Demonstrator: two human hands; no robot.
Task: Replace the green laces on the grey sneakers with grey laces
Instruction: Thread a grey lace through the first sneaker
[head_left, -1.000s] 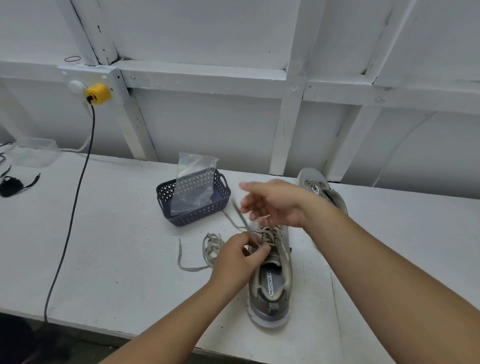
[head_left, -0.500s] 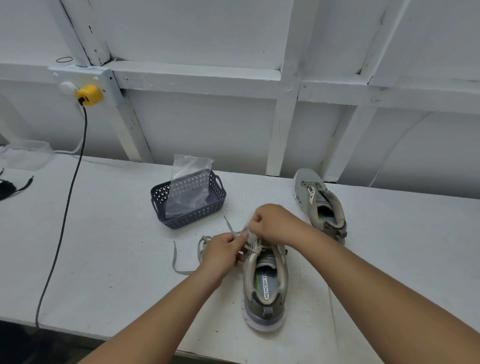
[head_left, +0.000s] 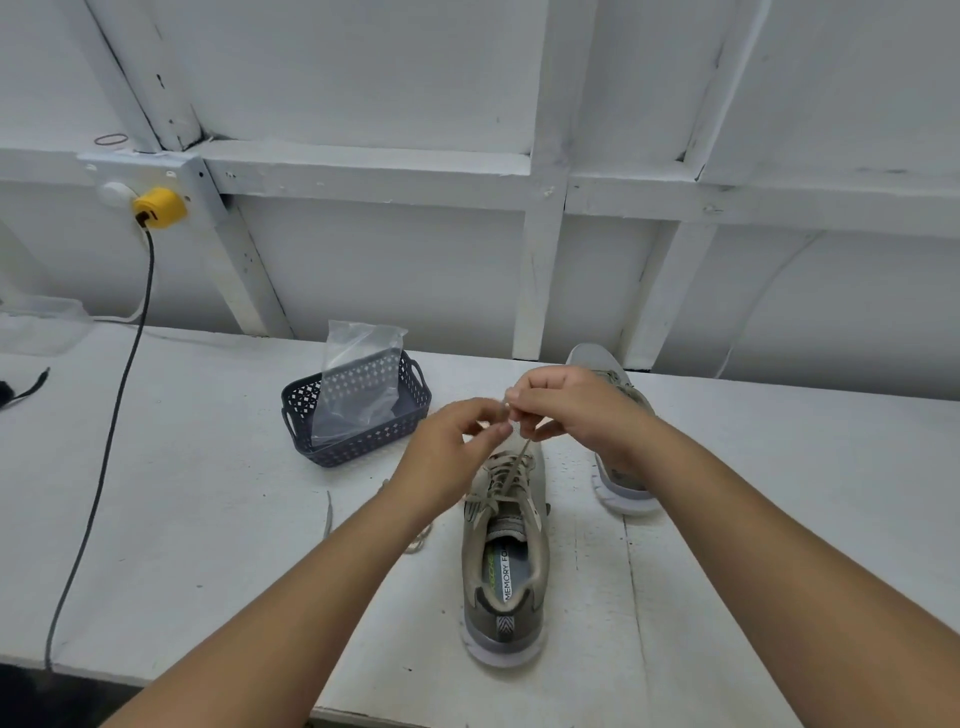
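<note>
Above the near sneaker (head_left: 506, 561) (insole reads "MEMORY FOAM"), left hand (head_left: 447, 457) and right hand (head_left: 576, 410) pinch one lace (head_left: 514, 462).

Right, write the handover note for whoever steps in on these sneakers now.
Left hand and right hand: both pinch the lace end, raised above the near sneaker.
Near sneaker: on the table, heel toward you, lace crossing its eyelets.
Second sneaker: behind the right wrist, partly hidden.
Loose lace: on the table left of the near sneaker.
Basket: holds a clear bag.
Done: cannot tell which laces are old or new.
Left: finish this sneaker, then check the other.
</note>
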